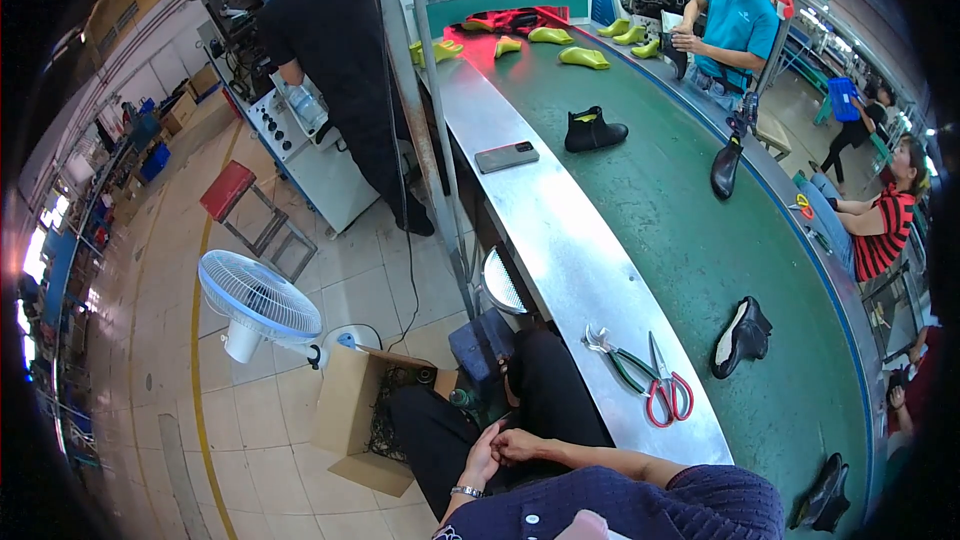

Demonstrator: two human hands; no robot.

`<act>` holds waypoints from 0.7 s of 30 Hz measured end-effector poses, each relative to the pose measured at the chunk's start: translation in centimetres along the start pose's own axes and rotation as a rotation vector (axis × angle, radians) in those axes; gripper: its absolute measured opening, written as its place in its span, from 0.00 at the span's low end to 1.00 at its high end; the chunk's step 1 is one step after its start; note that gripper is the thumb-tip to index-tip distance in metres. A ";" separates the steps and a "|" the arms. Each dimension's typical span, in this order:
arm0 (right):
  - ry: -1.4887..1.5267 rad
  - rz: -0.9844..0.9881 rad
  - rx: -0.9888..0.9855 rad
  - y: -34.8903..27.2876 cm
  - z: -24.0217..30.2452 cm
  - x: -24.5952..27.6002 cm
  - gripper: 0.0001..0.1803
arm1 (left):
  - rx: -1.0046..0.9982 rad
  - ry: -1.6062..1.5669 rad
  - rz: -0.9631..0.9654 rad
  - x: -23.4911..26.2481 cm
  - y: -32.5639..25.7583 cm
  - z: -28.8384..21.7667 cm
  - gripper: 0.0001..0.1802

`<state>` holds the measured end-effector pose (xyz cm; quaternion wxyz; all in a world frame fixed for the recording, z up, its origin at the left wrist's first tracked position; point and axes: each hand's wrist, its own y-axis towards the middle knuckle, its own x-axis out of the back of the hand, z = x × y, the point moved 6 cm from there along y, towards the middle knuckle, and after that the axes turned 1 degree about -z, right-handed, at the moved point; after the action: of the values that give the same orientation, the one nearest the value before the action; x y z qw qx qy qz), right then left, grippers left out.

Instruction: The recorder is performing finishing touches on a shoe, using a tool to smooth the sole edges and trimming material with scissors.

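My left hand (482, 457) and my right hand (517, 446) meet over my lap, touching each other. The left hand's visible fingers are fairly straight, and a bracelet or watch (467, 491) circles its wrist. On the right hand the fingers are curled closed against the left; whatever they may hold is hidden. To the right, scissors (668, 392) with red handles lie on the metal ledge (590, 270), partly alongside green-handled pliers (622, 360). Neither hand touches these tools. A phone (507, 157) rests farther up the ledge.
Black shoes (742, 338) and lime-green shoe lasts (584, 58) sit on the green conveyor belt (660, 210). Left of my knees are an open cardboard box (345, 410) and a fan (262, 295). A red stool (228, 190) stands beyond. Several people work nearby, one in a blue shirt (738, 25).
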<state>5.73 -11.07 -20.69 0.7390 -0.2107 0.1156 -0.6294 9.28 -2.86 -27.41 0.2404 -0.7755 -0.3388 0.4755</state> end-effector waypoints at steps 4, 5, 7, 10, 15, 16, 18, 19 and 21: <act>0.026 0.004 -0.028 0.1 -0.3 -0.1 0.08 | -0.001 -0.009 0.027 0.0 0.1 -0.1 0.21; 0.039 0.005 -0.030 0.1 -0.3 -0.1 0.08 | 0.000 -0.006 0.021 0.0 0.1 -0.1 0.21; 0.026 0.004 -0.025 0.2 -0.4 -0.1 0.08 | -0.004 -0.010 0.019 0.0 0.1 -0.1 0.20; 0.011 0.005 -0.006 0.4 -0.6 -0.2 0.08 | -0.019 -0.010 0.015 -0.3 -0.1 -0.3 0.20; -0.032 0.002 0.018 0.2 -0.2 -0.1 0.08 | -0.010 -0.013 0.002 -0.5 -0.6 -0.5 0.19; -0.019 0.006 0.002 0.2 -0.2 -0.1 0.08 | -0.009 -0.016 0.008 -0.5 -0.5 -0.5 0.20; -0.005 0.010 -0.014 0.2 -0.1 -0.2 0.08 | -0.008 -0.020 0.015 -0.4 -0.5 -0.5 0.20; 0.006 0.003 -0.039 0.2 -0.2 -0.2 0.08 | 0.002 -0.019 0.016 -0.4 -0.5 -0.5 0.20; 0.017 -0.004 -0.064 0.1 -0.3 -0.1 0.07 | 0.013 -0.018 0.017 -0.5 -0.5 -0.4 0.20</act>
<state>5.71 -11.01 -21.03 0.7298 -0.2290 0.1414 -0.6285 9.38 -2.91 -26.62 0.2384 -0.7723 -0.3313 0.4868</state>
